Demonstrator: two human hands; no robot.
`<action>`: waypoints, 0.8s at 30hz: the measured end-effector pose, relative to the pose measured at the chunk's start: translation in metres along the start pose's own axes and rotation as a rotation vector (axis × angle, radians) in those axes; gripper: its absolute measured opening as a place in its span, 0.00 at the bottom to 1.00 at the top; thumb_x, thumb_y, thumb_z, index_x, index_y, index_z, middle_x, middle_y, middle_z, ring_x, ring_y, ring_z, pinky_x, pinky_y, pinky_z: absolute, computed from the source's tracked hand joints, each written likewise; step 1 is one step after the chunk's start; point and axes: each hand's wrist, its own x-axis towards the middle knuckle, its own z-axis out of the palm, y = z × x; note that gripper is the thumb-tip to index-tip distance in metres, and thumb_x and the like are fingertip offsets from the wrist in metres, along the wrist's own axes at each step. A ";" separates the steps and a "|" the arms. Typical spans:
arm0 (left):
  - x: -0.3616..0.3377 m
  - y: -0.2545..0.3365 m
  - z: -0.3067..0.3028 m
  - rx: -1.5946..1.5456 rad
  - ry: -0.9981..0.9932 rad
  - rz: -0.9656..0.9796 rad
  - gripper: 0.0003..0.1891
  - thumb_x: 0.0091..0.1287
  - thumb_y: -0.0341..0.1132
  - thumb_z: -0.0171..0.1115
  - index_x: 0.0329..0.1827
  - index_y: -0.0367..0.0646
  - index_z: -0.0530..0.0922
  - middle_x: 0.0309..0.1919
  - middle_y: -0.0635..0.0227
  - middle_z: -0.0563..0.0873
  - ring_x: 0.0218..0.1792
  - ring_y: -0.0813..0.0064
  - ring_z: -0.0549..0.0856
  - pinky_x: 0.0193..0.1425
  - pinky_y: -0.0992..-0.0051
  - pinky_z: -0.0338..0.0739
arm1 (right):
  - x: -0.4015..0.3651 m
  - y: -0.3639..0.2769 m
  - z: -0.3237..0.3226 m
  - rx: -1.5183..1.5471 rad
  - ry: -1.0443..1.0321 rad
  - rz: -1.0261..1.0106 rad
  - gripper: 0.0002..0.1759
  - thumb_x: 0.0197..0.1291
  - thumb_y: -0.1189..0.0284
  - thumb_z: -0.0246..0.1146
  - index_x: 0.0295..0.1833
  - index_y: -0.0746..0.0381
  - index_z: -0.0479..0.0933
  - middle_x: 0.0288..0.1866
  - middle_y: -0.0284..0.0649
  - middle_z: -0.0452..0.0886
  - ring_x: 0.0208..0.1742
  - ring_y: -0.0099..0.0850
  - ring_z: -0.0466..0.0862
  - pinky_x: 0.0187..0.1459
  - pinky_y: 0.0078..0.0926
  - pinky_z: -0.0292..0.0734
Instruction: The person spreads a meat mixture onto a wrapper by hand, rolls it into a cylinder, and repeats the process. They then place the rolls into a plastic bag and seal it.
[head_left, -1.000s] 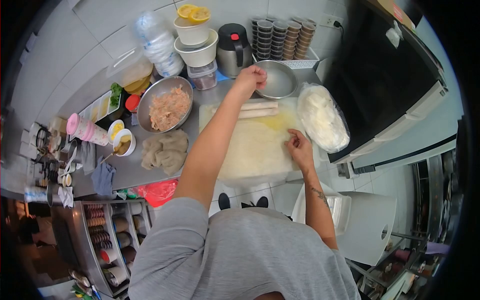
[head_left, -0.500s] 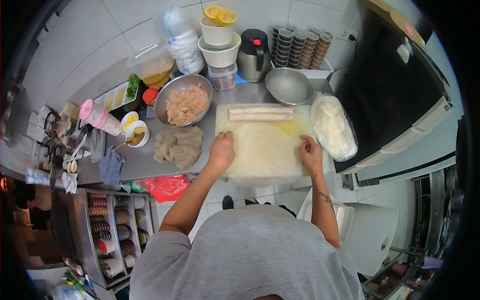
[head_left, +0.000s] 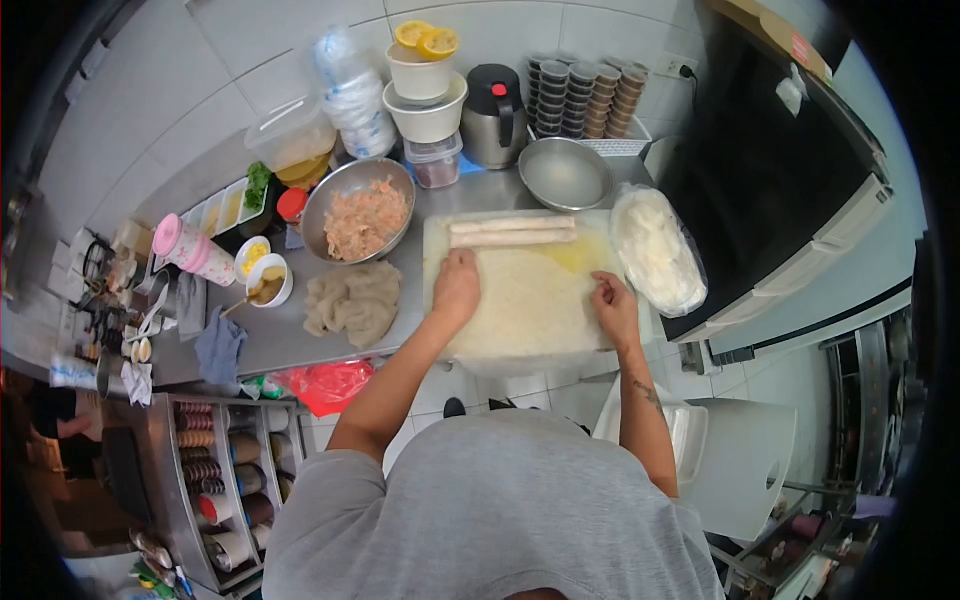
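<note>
The person's left hand and right hand flank the thin sheet on the board, fingers curled together (any grip, one cannot tell); an uneven pull could tear it.

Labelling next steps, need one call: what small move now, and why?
Probably settle the fingers of the left hand and right hand on the side edges of the sheet, near its far corners. It lies flat, with a hand at each side, and the rolls sit just beyond it. Whether either hand grips it already, I can't tell.
</note>
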 end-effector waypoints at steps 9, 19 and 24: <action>0.152 0.090 0.010 -0.158 0.107 0.466 0.08 0.63 0.26 0.56 0.43 0.42 0.81 0.41 0.52 0.80 0.46 0.49 0.81 0.49 0.57 0.75 | 0.005 0.008 0.001 0.112 -0.024 0.016 0.18 0.55 0.80 0.60 0.53 0.64 0.80 0.26 0.27 0.73 0.26 0.16 0.69 0.32 0.15 0.69; 0.215 0.082 0.066 -0.416 0.028 0.207 0.03 0.58 0.26 0.60 0.34 0.40 0.81 0.39 0.57 0.85 0.39 0.62 0.85 0.42 0.64 0.79 | 0.003 0.009 0.001 0.226 -0.014 0.032 0.15 0.57 0.79 0.63 0.52 0.65 0.79 0.26 0.26 0.72 0.26 0.16 0.69 0.30 0.15 0.69; 0.142 0.059 0.034 -0.784 -0.233 0.156 0.01 0.60 0.26 0.60 0.31 0.39 0.79 0.25 0.60 0.85 0.29 0.66 0.84 0.35 0.68 0.76 | 0.001 0.005 -0.001 0.125 -0.021 -0.013 0.17 0.55 0.80 0.62 0.52 0.64 0.80 0.27 0.27 0.74 0.27 0.16 0.71 0.32 0.15 0.70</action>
